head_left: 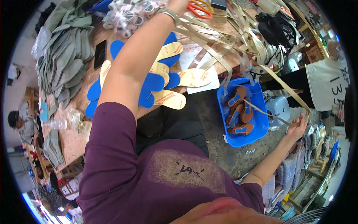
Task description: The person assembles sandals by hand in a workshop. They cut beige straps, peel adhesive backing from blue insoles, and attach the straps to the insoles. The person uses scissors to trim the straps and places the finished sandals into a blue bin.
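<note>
My left arm reaches across the table to its far side. My left hand is cut off by the top edge, beside orange-handled scissors, and its fingers are out of sight. Out to the right, my right hand is closed on a long beige strap. The strap runs from the tabletop, over the blue bin, and loops at my fingers. Under my left arm lie blue and cream insoles, overlapping in a loose pile. More beige straps lie tangled at the far right of the table.
A blue bin with several brown shoe heels stands on the floor at right. Grey insole-shaped pieces are heaped at left, near a black phone. Stacked bundles stand beyond my right arm. Other people sit at far left.
</note>
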